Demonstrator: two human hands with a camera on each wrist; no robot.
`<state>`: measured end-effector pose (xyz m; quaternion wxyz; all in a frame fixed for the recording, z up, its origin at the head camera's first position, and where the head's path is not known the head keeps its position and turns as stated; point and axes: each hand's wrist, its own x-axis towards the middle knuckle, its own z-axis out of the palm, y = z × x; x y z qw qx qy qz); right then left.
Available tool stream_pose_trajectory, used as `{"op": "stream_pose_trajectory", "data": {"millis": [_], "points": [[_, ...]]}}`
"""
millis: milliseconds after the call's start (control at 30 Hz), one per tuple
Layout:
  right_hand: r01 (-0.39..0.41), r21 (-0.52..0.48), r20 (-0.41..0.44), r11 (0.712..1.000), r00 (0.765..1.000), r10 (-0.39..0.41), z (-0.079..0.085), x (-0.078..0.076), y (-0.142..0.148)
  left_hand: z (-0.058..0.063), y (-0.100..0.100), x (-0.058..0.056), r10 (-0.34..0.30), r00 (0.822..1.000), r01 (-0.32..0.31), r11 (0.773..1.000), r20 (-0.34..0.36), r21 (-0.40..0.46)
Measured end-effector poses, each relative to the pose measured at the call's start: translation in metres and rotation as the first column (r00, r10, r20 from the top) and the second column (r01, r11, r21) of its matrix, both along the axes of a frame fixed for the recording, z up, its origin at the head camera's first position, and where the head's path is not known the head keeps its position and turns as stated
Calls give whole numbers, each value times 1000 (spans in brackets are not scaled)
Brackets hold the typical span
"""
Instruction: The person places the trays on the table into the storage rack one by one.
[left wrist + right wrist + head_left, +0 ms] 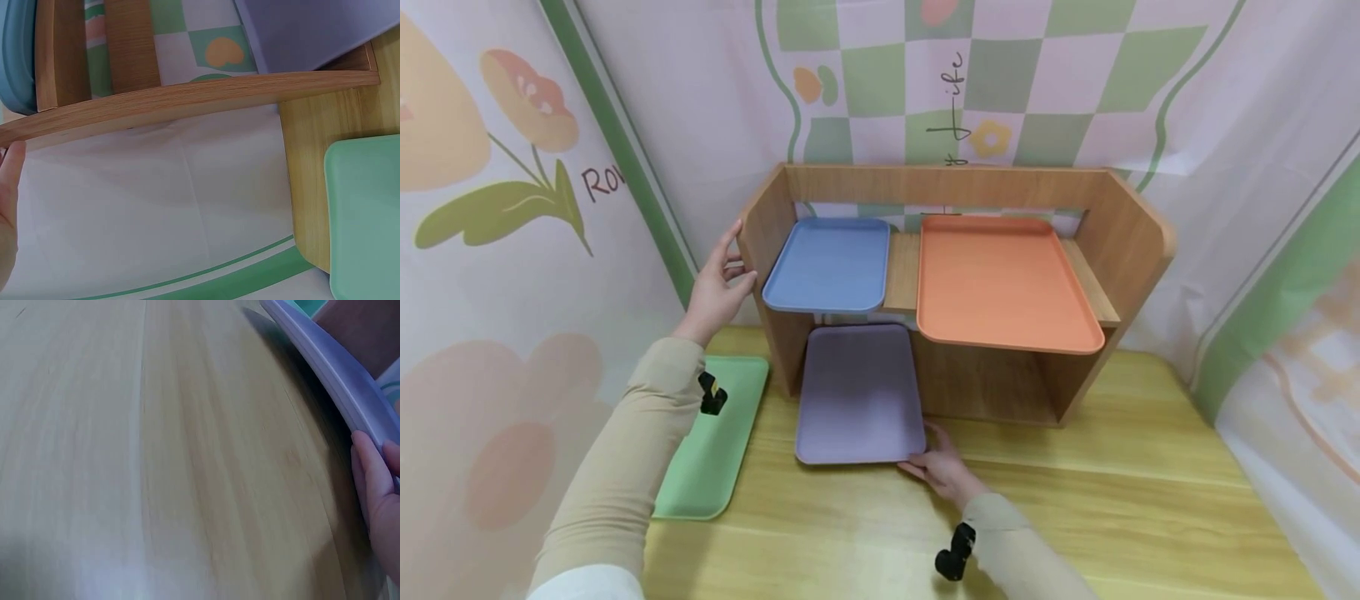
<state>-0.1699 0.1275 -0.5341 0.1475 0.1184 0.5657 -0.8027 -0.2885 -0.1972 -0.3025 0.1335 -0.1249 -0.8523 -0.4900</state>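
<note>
A purple tray (859,392) lies part-way into the lower left of a wooden shelf (936,187), its front sticking out over the table. My right hand (946,469) pinches its near right corner, thumb above and fingers beneath; in the right wrist view the purple tray (340,384) is raised off the wood there. My left hand (715,287) touches the outer side of the shelf's left panel, near its front edge. Upper-level trays are blue (831,265), on the left, and orange (1003,279), on the right; both overhang the front.
Left of the shelf, a green tray (718,442) lies on the wooden table (820,533), partly hidden by my left forearm. Patterned cloth (1000,75) hangs behind the shelf and along both sides.
</note>
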Motion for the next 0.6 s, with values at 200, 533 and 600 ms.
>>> {"op": "stream_pose_trajectory", "data": {"millis": [200,533,600], "points": [[8,4,-16,1000,1000,-8,3,-1,-16,-1,0,0,-9,1000,9,1000,-7,8],[66,17,-10,998,998,-66,3,-7,-32,-1,0,-1,1,1000,-1,1000,-5,1],[68,18,-9,998,998,-68,2,-8,-33,-1,0,-1,3,1000,-3,1000,-2,3]]}}
